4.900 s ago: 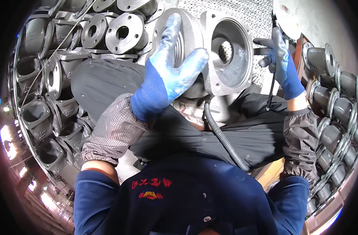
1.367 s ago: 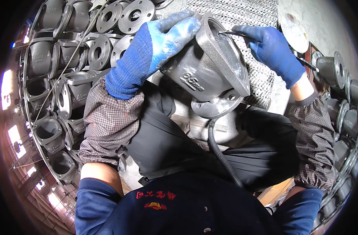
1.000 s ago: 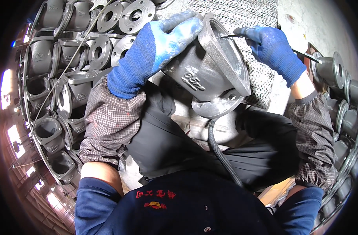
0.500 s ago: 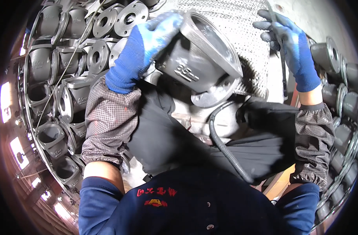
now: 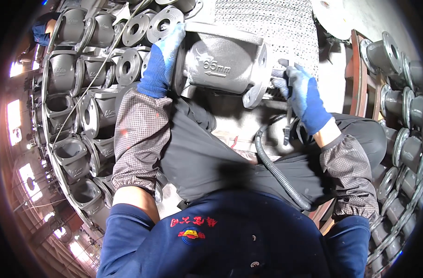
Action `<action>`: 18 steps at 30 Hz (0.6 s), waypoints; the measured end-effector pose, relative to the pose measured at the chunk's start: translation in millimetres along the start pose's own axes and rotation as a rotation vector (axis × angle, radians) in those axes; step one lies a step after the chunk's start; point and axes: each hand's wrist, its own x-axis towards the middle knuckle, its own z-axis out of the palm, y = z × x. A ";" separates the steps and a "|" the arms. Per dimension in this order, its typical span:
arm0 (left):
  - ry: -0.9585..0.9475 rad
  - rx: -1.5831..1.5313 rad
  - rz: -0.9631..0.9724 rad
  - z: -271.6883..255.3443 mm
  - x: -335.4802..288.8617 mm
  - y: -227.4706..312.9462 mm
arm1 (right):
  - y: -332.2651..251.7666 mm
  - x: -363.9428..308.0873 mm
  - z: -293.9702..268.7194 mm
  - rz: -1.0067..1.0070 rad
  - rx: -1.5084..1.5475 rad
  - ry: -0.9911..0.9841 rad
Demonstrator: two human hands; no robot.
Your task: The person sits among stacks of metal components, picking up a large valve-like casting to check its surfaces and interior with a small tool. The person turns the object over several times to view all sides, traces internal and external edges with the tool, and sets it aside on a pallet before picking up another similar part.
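A grey cast-metal valve body [image 5: 220,60] lies sideways in front of me, raised lettering and an arrow facing up, a flange at each end. My left hand [image 5: 164,60], in a blue work glove, grips its left flange; some of the fingers are hidden behind the metal. Close to the right flange, my right hand [image 5: 304,90], gloved too, is closed round a slim, dark rod-like tool [image 5: 287,132] whose end points toward my lap. Under and behind the valve body is a pale woven-textured surface [image 5: 267,16].
Many similar grey castings [image 5: 63,69] are stacked on the left, with more [image 5: 387,51] on the right. A ribbed grey hose [image 5: 276,176] curves over my lap. Reddish metal framing [image 5: 357,74] stands right of the woven surface. At the far left, part of another person [image 5: 45,30] shows.
The valve body has turned from tilted to lying level, its lettering now upright. My right hand has come down and left with the tool, closer to the right flange.
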 end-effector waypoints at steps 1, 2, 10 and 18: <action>0.000 0.103 0.087 2.4 -3.0 -2.1 | 3.1 1.6 1.5 0.013 0.011 0.001; 0.002 0.206 0.174 5.1 -3.9 -3.5 | 8.5 4.8 2.3 0.027 0.022 0.001; 0.048 -0.293 -0.146 24.7 -10.5 6.7 | 20.2 21.9 10.8 -0.020 -0.117 0.071; 0.009 -0.054 0.052 44.9 -19.2 23.3 | 22.1 41.4 -5.1 -0.118 0.101 0.052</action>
